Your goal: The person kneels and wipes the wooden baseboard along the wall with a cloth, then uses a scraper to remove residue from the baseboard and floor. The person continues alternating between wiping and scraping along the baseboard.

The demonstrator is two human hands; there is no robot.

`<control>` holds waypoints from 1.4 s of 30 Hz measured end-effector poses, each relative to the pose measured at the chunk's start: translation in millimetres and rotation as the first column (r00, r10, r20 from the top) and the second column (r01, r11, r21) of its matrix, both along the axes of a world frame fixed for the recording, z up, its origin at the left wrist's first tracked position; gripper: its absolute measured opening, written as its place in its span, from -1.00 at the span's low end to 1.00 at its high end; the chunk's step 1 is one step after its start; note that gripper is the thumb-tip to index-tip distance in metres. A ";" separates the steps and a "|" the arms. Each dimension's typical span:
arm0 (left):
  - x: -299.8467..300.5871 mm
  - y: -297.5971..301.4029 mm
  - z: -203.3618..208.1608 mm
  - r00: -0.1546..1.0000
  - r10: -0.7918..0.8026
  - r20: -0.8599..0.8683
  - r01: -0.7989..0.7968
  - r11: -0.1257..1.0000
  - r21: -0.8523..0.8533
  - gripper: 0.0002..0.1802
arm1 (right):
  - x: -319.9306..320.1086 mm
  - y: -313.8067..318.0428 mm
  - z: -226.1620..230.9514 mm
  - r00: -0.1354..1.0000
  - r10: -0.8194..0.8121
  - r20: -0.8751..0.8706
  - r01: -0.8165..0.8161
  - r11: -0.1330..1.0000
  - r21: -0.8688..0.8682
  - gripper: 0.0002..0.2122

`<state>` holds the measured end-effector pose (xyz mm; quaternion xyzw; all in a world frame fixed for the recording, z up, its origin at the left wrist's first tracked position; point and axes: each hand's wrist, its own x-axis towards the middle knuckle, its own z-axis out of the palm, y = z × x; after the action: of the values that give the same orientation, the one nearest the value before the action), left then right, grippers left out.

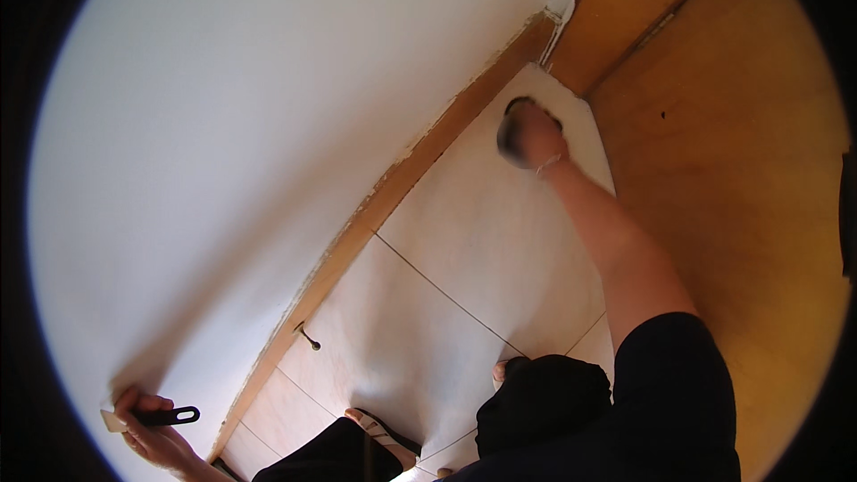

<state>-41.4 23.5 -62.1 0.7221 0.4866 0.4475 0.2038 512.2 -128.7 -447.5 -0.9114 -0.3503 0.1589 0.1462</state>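
Note:
At the lower left, my left hand (147,433) is closed around a putty knife (183,415) with a black handle that has a hanging hole at its end. Its pale blade touches or nearly touches the white wall (196,170). My right arm stretches far forward, low over the tiled floor (482,241). The right hand (542,138), smeared by motion, has its fingers around a dark, round object (511,137). What kind of object that is cannot be made out, as the hand covers much of it.
A brown skirting board (393,187) with a chipped, rough upper edge runs along the wall. A small metal doorstop (310,336) juts out from it. Orange-brown wooden panelling (723,125) rises on the right. My sandalled foot (384,433) stands on the tiles near the wall.

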 end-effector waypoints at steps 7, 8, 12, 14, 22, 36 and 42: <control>-16.1 4.7 -6.0 1.000 -0.010 0.012 0.010 1.000 0.004 -0.59 | 52.2 37.4 -23.8 0.966 0.119 0.231 -0.048 0.955 -0.291 -0.38; -16.9 5.2 -8.7 1.000 -0.002 0.019 0.002 1.000 0.010 -0.59 | 48.0 38.6 -23.6 0.962 0.088 0.260 -0.015 0.963 -0.269 -0.36; -21.6 4.3 -5.7 0.999 0.029 -0.031 -0.028 0.999 0.026 -0.59 | -43.3 43.0 -13.1 0.922 0.214 0.322 -0.107 0.941 -0.320 -0.32; -20.0 2.6 -4.1 0.998 0.053 -0.035 -0.051 0.997 0.052 -0.58 | -104.4 39.1 -10.3 0.909 0.265 0.321 -0.218 0.960 -0.175 -0.36; 10.2 -0.6 -6.9 0.997 -0.069 -0.043 0.069 0.998 0.002 -0.56 | -284.2 12.5 -13.4 0.693 0.688 0.217 -0.720 0.649 0.245 -0.64; 22.6 -9.2 -8.7 0.995 -0.083 0.049 0.084 0.996 -0.030 -0.57 | -83.4 34.3 8.2 0.935 0.242 0.259 -0.220 0.969 -0.113 -0.62; 14.9 -7.2 -9.3 0.997 -0.023 0.079 0.025 0.999 -0.034 -0.57 | -217.5 33.5 -42.9 0.842 0.429 0.327 -0.495 0.856 0.152 -0.60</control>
<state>-26.4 16.3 -71.4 0.7062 0.4772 0.4644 0.2406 294.8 -95.2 -490.3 -0.7890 -0.5938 0.0166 0.1569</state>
